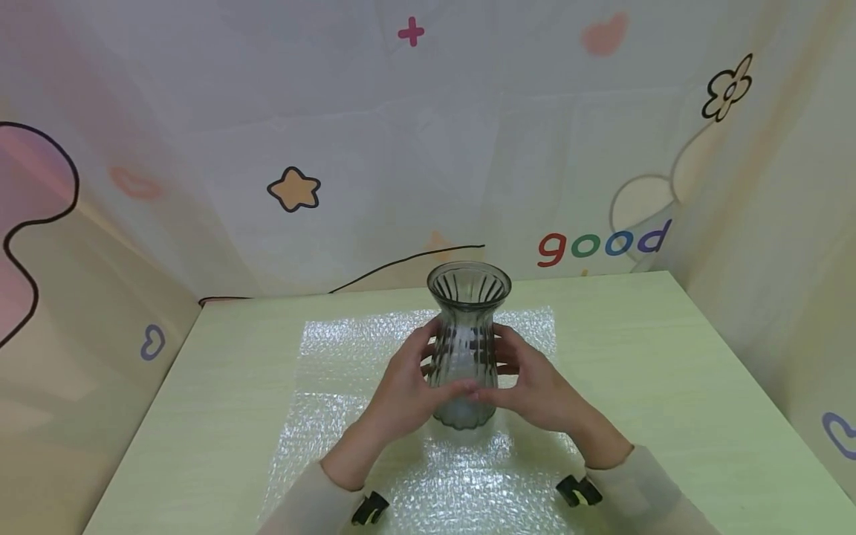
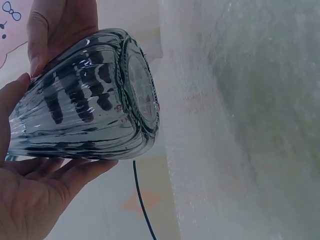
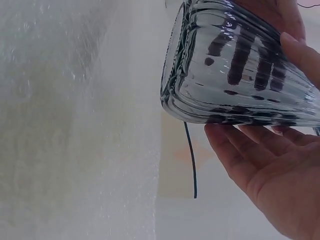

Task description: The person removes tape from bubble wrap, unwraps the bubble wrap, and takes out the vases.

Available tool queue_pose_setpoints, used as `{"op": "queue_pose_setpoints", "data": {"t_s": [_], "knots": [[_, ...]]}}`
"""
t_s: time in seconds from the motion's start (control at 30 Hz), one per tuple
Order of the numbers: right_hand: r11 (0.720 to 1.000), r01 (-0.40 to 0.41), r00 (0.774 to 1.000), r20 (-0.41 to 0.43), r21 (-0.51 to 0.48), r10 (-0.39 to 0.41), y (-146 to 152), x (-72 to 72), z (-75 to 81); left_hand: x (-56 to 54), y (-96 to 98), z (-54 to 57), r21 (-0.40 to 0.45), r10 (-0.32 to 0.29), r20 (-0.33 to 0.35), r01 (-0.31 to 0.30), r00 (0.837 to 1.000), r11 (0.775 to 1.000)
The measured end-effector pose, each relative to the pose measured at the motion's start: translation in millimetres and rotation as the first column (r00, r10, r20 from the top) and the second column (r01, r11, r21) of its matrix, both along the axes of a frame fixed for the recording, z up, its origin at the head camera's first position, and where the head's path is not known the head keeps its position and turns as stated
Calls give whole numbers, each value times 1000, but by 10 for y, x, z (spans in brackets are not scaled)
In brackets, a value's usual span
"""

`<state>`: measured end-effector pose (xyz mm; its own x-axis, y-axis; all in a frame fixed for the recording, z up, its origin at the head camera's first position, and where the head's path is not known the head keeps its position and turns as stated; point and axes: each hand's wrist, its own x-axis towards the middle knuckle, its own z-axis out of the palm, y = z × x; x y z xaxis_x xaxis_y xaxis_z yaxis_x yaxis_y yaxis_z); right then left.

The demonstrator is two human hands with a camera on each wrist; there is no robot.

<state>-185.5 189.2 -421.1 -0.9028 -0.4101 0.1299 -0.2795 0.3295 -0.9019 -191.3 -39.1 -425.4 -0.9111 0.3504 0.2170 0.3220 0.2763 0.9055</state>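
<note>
A smoky grey ribbed glass vase (image 1: 466, 357) with a flared rim stands upright between both hands in the head view. The left hand (image 1: 409, 386) grips it from the left, the right hand (image 1: 535, 383) from the right, with the thumbs meeting across the near side. In both wrist views the base of the vase (image 2: 85, 100) shows raised off the bubble wrap, and dark finger shapes appear through the glass (image 3: 250, 65). Beneath it lies a sheet of clear bubble wrap (image 1: 455, 490), spread flat on the table.
The pale green-yellow table (image 1: 669, 394) reaches back to a printed cloth backdrop (image 1: 374, 148) with a star and the word "good". Cloth also hangs at the left and right sides. A black clip-like piece sits by each sleeve (image 1: 649, 490).
</note>
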Motion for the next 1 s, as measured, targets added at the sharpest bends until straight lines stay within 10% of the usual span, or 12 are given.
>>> {"op": "queue_pose_setpoints", "data": {"t_s": [1.0], "knots": [[979, 186, 960, -228, 89, -162, 524, -30, 90, -231, 609, 80, -16, -74, -92, 73, 993, 997]]}}
